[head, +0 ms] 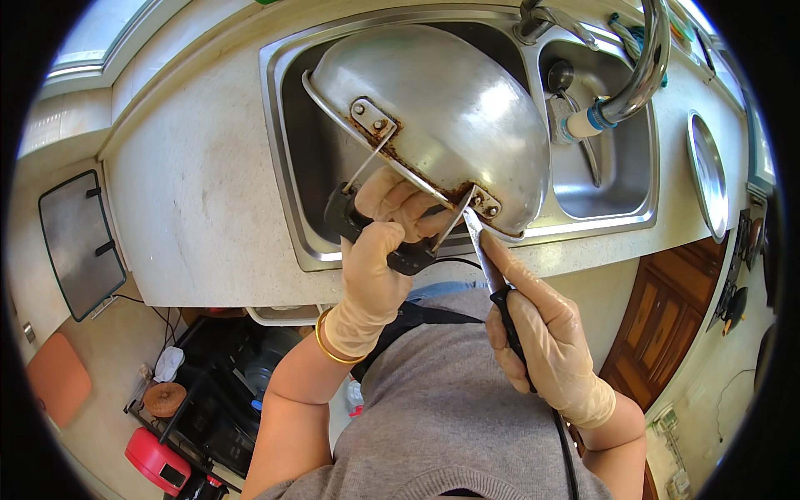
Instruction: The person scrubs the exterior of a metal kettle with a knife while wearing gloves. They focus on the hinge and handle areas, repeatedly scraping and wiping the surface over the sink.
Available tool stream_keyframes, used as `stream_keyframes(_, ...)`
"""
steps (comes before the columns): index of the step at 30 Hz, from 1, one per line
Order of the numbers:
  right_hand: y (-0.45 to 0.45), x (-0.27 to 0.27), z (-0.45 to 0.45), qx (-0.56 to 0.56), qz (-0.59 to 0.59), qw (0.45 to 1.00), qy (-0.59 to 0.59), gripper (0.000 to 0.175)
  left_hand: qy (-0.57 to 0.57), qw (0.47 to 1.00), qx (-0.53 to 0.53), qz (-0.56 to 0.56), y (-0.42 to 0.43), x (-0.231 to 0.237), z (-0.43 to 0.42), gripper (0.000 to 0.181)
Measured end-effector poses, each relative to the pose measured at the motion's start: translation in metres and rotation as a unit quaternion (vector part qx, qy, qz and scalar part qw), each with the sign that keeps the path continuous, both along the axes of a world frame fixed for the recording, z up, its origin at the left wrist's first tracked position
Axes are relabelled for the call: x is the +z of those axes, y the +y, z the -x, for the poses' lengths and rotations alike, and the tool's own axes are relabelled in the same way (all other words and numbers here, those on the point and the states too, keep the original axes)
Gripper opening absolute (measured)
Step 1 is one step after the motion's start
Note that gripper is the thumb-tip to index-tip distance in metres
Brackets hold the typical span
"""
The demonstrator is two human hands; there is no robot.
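A large silvery metal wok [450, 106] lies tilted over the left sink basin, its outside facing up. Two riveted brackets with brown grime join its black handle [409, 257] to the rim. My gloved left hand [375, 256] grips that handle, some fingers behind it under the rim. In my gloved right hand [544, 331] is a black-handled knife [492, 265], index finger along the blade. The blade's tip touches or nearly touches the right bracket. The wok covers much of the basin.
A curved faucet [650, 62] reaches over the right sink basin [609, 200], where a metal ladle [560, 76] lies. A round metal lid or tray [708, 175] stands at the counter's right. The counter [206, 206] extends left; a black rack [206, 375] with items stands below.
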State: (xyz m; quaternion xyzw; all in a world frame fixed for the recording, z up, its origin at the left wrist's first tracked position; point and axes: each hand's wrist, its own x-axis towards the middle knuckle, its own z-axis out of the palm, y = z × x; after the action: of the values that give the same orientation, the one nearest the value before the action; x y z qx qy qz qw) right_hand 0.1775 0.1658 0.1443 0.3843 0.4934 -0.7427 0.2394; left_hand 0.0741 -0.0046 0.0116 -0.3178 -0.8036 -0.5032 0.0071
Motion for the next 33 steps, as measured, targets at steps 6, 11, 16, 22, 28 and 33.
stream_keyframes(6, -0.015, 0.002, -0.002, 0.025, 0.075, 0.997, -0.021, 0.051, -0.122, 0.992, 0.009, -0.027, 0.004, -0.011, -0.003, 0.034)
stream_keyframes(11, 0.017, 0.012, -0.011, -0.009, -0.003, 0.998, 0.07, 0.051, -0.207, 0.975, 0.056, -0.062, -0.021, -0.027, 0.004, 0.033)
stream_keyframes(16, 0.015, -0.002, 0.003, -0.022, -0.034, 0.998, 0.055, 0.053, -0.47, 0.806, 0.008, -0.36, 0.012, 0.017, 0.015, 0.043)
stream_keyframes(22, 0.01, -0.01, 0.013, -0.005, -0.033, 0.999, 0.03, 0.056, -0.617, 0.641, -0.072, -0.45, 0.001, 0.03, 0.028, 0.072)
stream_keyframes(28, 0.003, -0.013, 0.001, 0.002, -0.048, 0.998, 0.027, 0.057, -0.665, 0.633, -0.056, -0.391, -0.009, 0.039, 0.019, 0.084)
stream_keyframes(33, -0.016, -0.017, -0.02, -0.011, -0.082, 0.995, 0.048, 0.056, -0.661, 0.671, -0.074, -0.328, -0.024, 0.034, 0.003, 0.086)
